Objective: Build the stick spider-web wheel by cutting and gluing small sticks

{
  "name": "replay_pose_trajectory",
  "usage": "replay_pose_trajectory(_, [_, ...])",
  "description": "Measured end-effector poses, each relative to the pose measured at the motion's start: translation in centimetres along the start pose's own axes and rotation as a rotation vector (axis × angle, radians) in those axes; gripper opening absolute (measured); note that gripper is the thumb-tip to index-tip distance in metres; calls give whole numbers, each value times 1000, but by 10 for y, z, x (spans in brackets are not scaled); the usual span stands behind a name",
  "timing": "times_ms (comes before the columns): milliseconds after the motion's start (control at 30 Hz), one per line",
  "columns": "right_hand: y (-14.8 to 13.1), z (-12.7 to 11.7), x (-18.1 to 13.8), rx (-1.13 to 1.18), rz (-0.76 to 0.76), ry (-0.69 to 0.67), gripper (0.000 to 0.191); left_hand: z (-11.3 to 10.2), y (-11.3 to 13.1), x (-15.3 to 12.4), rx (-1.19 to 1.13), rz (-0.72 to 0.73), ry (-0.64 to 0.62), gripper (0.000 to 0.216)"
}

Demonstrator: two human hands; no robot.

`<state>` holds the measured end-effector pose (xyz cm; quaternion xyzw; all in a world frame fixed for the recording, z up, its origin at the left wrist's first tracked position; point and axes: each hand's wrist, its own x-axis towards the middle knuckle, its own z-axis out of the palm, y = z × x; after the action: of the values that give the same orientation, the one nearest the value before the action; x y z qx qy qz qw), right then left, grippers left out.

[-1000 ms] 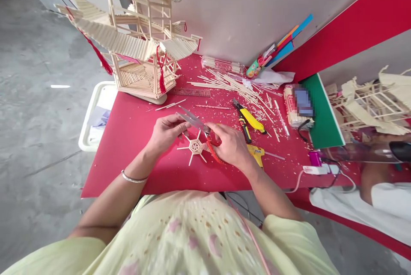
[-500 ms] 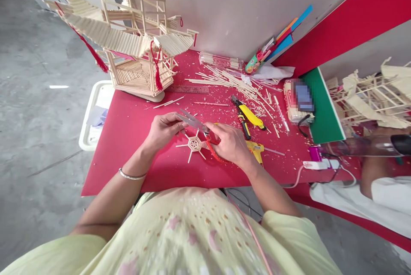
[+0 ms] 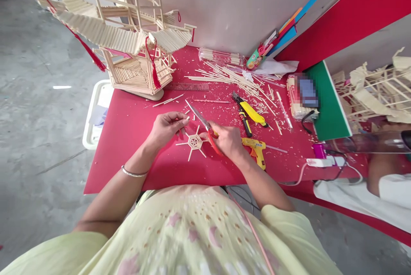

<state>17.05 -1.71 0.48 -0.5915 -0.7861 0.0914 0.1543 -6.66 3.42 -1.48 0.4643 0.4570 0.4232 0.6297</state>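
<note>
My left hand (image 3: 167,128) is closed, pinching a short piece of wooden stick (image 3: 188,118) between thumb and forefinger. Scissors (image 3: 209,131) with red handles are gripped in my right hand (image 3: 227,141); their blades point up and left, towards the left fingertips but apart from them. Between and just below the hands, a small six-armed wheel of wooden sticks (image 3: 194,142) lies flat on the red table (image 3: 128,138). A few tiny cut pieces lie close to the scissor blades.
A stick-built pagoda (image 3: 128,69) stands at the back left. Loose sticks (image 3: 224,76), a yellow utility knife (image 3: 253,113), pliers (image 3: 244,123) and a yellow glue gun (image 3: 257,149) lie to the right. A co-worker's arm (image 3: 379,172) is at far right.
The scissors have swung away from my left fingertips, and my right hand has shifted slightly down. The short stick piece in my left hand now shows clearly.
</note>
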Motion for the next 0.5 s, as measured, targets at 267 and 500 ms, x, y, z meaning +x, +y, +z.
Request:
replay_pose_trajectory(267, [15, 0, 11, -108, 297, 113, 67, 0, 3, 0, -110, -113, -55, 38])
replay_pose_trajectory(500, [23, 12, 32, -188, 441, 11, 68, 0, 5, 1, -193, -203, -63, 38])
